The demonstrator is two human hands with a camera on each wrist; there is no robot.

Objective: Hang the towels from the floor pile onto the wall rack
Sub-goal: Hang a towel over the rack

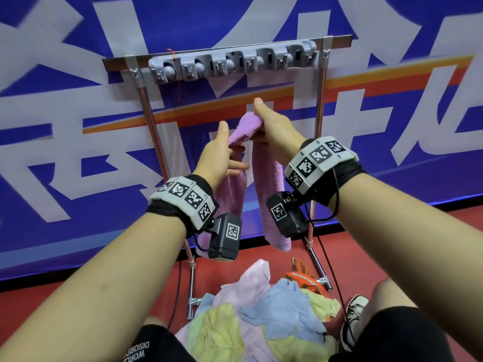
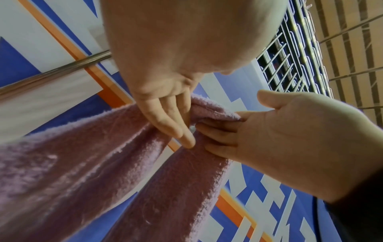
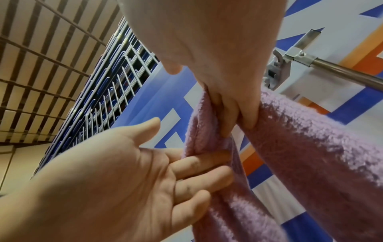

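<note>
- Purple towel (image 1: pixel 249 128) held up between both hands, folded over at the top, two ends hanging down — one below each wrist.
- Right hand (image 1: pixel 274 126) clamped on the fold, thumb up and on top, fingers curled under the cloth; in the right wrist view the fingers (image 3: pixel 236 114) wedged between the two hanging strands.
- Left hand (image 1: pixel 217 155) just left of and below the right, fingers nearly straight and laid against the left strand, thumb raised clear — touching, not gripping; in the left wrist view fingertips (image 2: pixel 180 131) against the cloth beside the right hand (image 2: pixel 290 147).
- Rack (image 1: pixel 232 61) above and beyond both hands, grey hooks in a row on a metal bar, apart from the towel.
- Pile (image 1: pixel 261 314) of towels on the red floor (image 1: pixel 65 304) below the forearms — pink, blue, yellow, with an orange piece at the far right.
</note>
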